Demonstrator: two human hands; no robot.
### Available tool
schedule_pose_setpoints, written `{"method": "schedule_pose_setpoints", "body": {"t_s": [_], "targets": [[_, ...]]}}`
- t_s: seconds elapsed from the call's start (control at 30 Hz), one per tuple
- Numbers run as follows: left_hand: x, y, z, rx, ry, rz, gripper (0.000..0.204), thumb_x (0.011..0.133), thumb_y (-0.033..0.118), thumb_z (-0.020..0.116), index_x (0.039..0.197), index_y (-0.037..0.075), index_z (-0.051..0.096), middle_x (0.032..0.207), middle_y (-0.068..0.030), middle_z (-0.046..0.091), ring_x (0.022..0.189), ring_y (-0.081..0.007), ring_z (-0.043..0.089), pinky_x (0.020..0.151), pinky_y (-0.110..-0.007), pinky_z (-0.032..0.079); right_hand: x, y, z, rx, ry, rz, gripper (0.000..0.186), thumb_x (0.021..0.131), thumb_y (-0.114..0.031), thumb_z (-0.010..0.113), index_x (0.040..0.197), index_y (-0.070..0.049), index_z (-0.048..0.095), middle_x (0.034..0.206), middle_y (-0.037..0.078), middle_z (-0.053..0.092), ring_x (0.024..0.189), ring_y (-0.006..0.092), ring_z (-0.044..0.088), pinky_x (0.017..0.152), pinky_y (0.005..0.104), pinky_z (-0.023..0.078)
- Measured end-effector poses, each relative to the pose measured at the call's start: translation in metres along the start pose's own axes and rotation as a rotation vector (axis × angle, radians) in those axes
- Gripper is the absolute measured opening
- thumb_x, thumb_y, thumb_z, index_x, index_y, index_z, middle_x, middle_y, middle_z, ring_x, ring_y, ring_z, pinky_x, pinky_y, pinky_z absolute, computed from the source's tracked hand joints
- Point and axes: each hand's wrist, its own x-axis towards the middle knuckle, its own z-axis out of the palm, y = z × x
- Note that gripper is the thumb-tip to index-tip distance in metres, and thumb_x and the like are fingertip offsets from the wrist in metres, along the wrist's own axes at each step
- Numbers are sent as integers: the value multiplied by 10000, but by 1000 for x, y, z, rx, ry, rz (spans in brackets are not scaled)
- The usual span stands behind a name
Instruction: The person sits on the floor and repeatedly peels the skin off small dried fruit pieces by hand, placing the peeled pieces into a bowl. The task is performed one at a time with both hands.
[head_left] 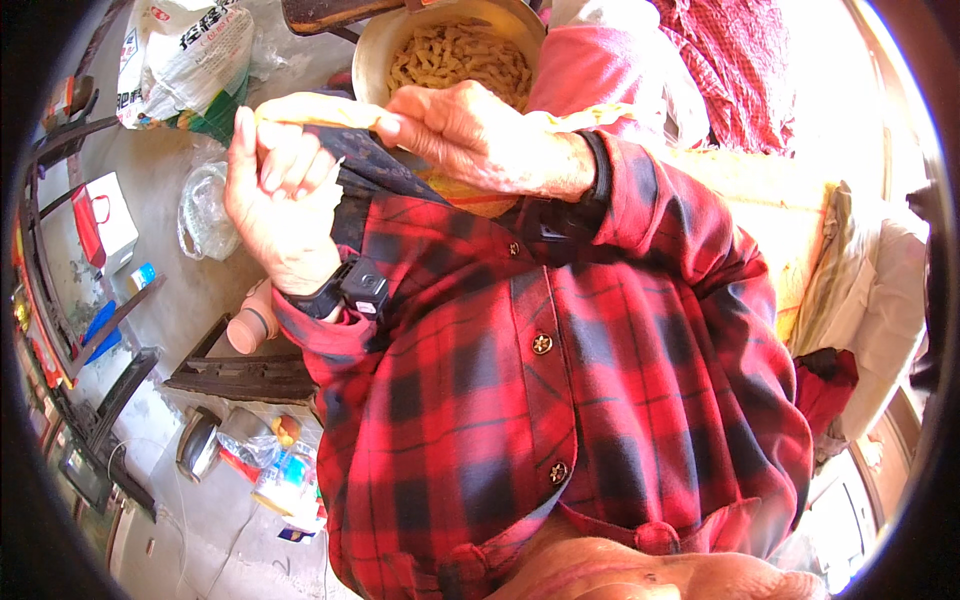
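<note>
A long, pale yellow, flattened strip [318,110] stretches between my two hands; its material is not clear. My left hand [285,195], palm turned up and fingers curled, grips the strip's left end at the fingertips. My right hand [470,138] pinches it farther right, thumb against the fingers. Another yellowish length [580,120] shows beyond my right wrist, and whether it joins the strip is hidden. Behind my right hand stands a round, pale basin [370,62] holding many short, tan, knobbly pieces [458,60]. Both wrists wear black bands, the left with a small black box [365,285].
A white woven sack [190,60] and a clear plastic bag [208,212] lie at the far left. Left of me are a red-and-white paper bag [105,222], a pink bottle [253,318] and a dark wooden frame [245,375]. Red patterned cloth [730,70] is at far right.
</note>
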Motion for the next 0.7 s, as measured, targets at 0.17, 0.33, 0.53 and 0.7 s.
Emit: {"method": "schedule_pose_setpoints", "body": {"t_s": [0.17,0.33,0.53,0.7], "targets": [[13,12,-1,-257,-288,-20,354,1053,292,388,784,87,493,537,43,336,457,-56,285,505,-249,289,15,9,5,51,35,19,189,959,-187,558,891,-11,567,568,187,471,524,391,540,487,465,415],[25,-10,-1,-38,-176,144,257,1035,259,451,911,47,527,598,39,352,489,-47,300,489,-218,286,24,24,11,36,158,-14,220,950,-175,570,811,-4,560,581,206,484,558,406,549,506,481,414],[44,-75,-9,1131,-180,386,289,966,67,571,1242,-8,617,1241,-83,637,1152,-149,559,1008,-283,408,-11,46,-15,230,40,327,219,970,-137,493,1024,50,592,765,222,574,708,314,595,666,385,463],[57,-88,-25,1362,-313,589,241,915,37,638,1149,-18,629,1116,-146,662,1048,-251,648,884,-309,501,-27,64,-21,31,-56,117,428,694,-153,669,1065,40,578,946,150,545,779,289,536,649,340,458]]}}
